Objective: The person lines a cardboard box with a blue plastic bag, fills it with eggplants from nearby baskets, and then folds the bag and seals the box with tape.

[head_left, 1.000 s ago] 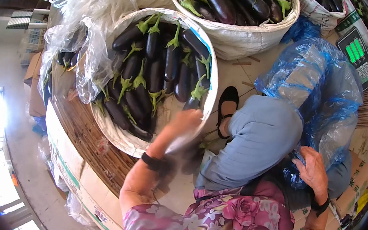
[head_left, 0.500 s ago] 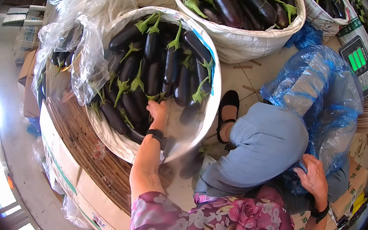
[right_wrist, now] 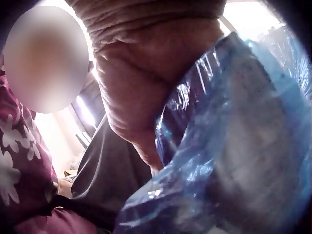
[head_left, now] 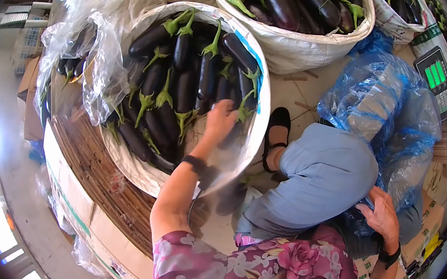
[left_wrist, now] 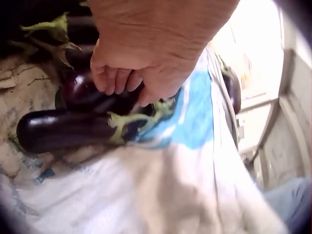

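In the head view a large white woven sack [head_left: 174, 184] with a rolled-down rim stands open, filled with dark purple eggplants [head_left: 205, 78] with green stems. My left hand [head_left: 221, 121] reaches into its right part. In the left wrist view, curled fingers and thumb grip a glossy eggplant [left_wrist: 80, 92], partly hidden under the hand. Another eggplant [left_wrist: 63, 129] lies just beside it against the sack's lining. Over my lap, my right hand [head_left: 383, 215] holds the gathered edge of a blue clear plastic bag [right_wrist: 195, 170]; its fingertips are hidden behind the plastic.
Another sack of eggplants [head_left: 295, 45] stands behind. Crumpled clear plastic [head_left: 102, 70] drapes at the left, beside flattened cardboard [head_left: 114, 182]. A scale with a lit green display [head_left: 436, 81] is at the right. One eggplant [head_left: 230, 198] lies on the floor by the sack.
My left hand moved from the sack's near right rim to the middle eggplants, then right and forward to those at the right. The right hand keeps holding the blue bag.
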`<state>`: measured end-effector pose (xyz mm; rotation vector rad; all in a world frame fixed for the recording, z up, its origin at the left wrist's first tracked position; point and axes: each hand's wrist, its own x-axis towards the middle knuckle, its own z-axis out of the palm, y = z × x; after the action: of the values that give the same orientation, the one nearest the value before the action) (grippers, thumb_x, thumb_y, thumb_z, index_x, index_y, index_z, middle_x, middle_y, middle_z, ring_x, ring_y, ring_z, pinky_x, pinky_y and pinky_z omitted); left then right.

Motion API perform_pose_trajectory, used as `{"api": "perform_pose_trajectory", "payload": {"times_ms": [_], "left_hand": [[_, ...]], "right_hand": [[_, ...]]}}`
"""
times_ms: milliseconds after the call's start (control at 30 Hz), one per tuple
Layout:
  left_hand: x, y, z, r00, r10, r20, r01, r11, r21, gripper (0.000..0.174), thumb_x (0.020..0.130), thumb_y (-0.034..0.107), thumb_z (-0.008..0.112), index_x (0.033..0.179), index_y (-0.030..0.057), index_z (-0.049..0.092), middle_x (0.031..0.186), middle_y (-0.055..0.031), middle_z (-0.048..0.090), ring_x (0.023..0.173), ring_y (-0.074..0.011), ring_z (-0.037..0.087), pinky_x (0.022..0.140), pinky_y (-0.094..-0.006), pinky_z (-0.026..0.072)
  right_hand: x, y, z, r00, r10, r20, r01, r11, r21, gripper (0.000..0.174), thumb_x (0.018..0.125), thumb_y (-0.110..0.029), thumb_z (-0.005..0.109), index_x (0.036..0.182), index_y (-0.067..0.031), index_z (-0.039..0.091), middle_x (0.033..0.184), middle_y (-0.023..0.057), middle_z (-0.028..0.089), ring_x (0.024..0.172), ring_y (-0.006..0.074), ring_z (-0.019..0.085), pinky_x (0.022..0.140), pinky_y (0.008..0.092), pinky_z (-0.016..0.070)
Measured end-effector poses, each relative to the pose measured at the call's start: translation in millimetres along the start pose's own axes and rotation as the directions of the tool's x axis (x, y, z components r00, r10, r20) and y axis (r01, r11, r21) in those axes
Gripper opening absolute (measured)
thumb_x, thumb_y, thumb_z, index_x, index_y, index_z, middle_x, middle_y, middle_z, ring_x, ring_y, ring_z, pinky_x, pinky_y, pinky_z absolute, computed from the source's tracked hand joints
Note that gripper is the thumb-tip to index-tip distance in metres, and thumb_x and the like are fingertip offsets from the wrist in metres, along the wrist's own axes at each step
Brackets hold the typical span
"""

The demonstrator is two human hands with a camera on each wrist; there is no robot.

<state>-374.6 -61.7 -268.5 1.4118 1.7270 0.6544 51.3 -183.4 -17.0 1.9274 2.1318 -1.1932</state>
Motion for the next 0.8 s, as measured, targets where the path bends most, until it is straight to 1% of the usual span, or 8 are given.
{"api": "perform_pose_trajectory", "payload": {"times_ms": [133,233,333,400,467,533,700,800], "left_hand": [[-4.6,-8.2,54.8,0.991,0.130,0.000,-0.111,0.842,0.528,0.056,0.082,0.019,0.068,0.130,-0.0007,0.046,0.103,-0.0217,0.064,0.096,-0.0376,0.064,0.087,-0.0433,0.0503],[-10.5,-13.2,41.3,0.973,0.051,0.225,-0.162,0.845,0.510,0.051,0.080,0.028,0.065,0.122,0.0029,0.050,0.101,-0.0237,0.061,0.098,-0.0407,0.061,0.086,-0.0467,0.0485],[-5.4,-12.0,1.8,0.820,-0.101,0.563,-0.278,0.790,0.547,0.048,0.084,0.041,0.063,0.121,0.0103,0.057,0.102,-0.0226,0.063,0.100,-0.0371,0.062,0.086,-0.0440,0.0489],[1.0,-7.0,-18.6,0.534,-0.153,0.831,-0.226,0.922,0.315,0.054,0.085,0.046,0.063,0.124,0.0091,0.059,0.108,-0.0165,0.067,0.102,-0.0324,0.063,0.089,-0.0403,0.0488],[1.8,-7.3,-24.6,0.550,-0.116,0.827,0.015,0.991,0.129,0.066,0.087,0.049,0.062,0.134,0.0047,0.051,0.112,-0.0170,0.067,0.103,-0.0276,0.064,0.092,-0.0396,0.0482],[1.0,-4.2,-19.3,0.577,-0.315,0.754,0.750,0.571,-0.335,0.066,0.089,0.045,0.061,0.135,-0.0012,0.047,0.112,-0.0207,0.066,0.104,-0.0256,0.063,0.092,-0.0409,0.0474],[7.2,-30.4,47.4,0.797,-0.430,0.424,0.504,0.860,-0.074,0.033,0.088,0.025,0.061,0.108,-0.0023,0.060,0.060,-0.0040,0.054,0.041,-0.0126,0.044,0.038,-0.0299,0.0307],[18.0,-63.2,65.0,0.885,-0.354,0.301,0.357,0.933,0.047,0.027,0.087,0.025,0.063,0.091,-0.0011,0.064,0.059,-0.0045,0.053,0.043,-0.0124,0.045,0.041,-0.0294,0.0338]], "right_hand": [[-2.0,0.1,0.9,1.000,0.018,-0.021,-0.017,1.000,0.005,0.034,0.074,-0.012,0.071,0.101,0.0059,0.058,0.095,0.0226,0.061,0.093,0.0435,0.056,0.079,0.0455,0.0453],[-4.4,0.6,1.1,0.998,0.036,-0.044,-0.034,0.999,0.029,0.036,0.074,-0.013,0.071,0.102,0.0062,0.059,0.096,0.0229,0.061,0.094,0.0433,0.056,0.080,0.0452,0.0455],[-5.3,13.3,7.1,0.998,0.040,-0.038,-0.040,0.999,0.013,0.036,0.074,-0.014,0.071,0.102,0.0060,0.060,0.096,0.0230,0.061,0.095,0.0431,0.056,0.081,0.0450,0.0457],[-0.9,9.2,3.9,1.000,0.017,-0.021,-0.016,0.999,0.032,0.036,0.074,-0.014,0.071,0.102,0.0060,0.060,0.096,0.0229,0.061,0.095,0.0431,0.056,0.081,0.0449,0.0457],[2.5,6.0,2.6,1.000,-0.002,-0.012,0.002,0.999,0.049,0.036,0.074,-0.014,0.072,0.101,0.0059,0.060,0.096,0.0228,0.062,0.095,0.0431,0.056,0.082,0.0448,0.0457],[3.6,4.4,2.0,1.000,0.000,-0.023,0.001,0.998,0.057,0.035,0.074,-0.014,0.071,0.101,0.0058,0.060,0.097,0.0228,0.062,0.096,0.0431,0.057,0.082,0.0449,0.0456],[2.4,5.9,1.2,0.999,0.040,0.012,-0.040,0.998,0.049,0.035,0.074,-0.014,0.071,0.101,0.0059,0.061,0.100,0.0226,0.062,0.097,0.0430,0.057,0.083,0.0448,0.0458],[0.6,6.7,3.2,0.999,0.023,-0.023,-0.022,1.000,0.018,0.034,0.074,-0.013,0.072,0.100,0.0060,0.061,0.101,0.0225,0.062,0.097,0.0428,0.057,0.083,0.0446,0.0461]]}}
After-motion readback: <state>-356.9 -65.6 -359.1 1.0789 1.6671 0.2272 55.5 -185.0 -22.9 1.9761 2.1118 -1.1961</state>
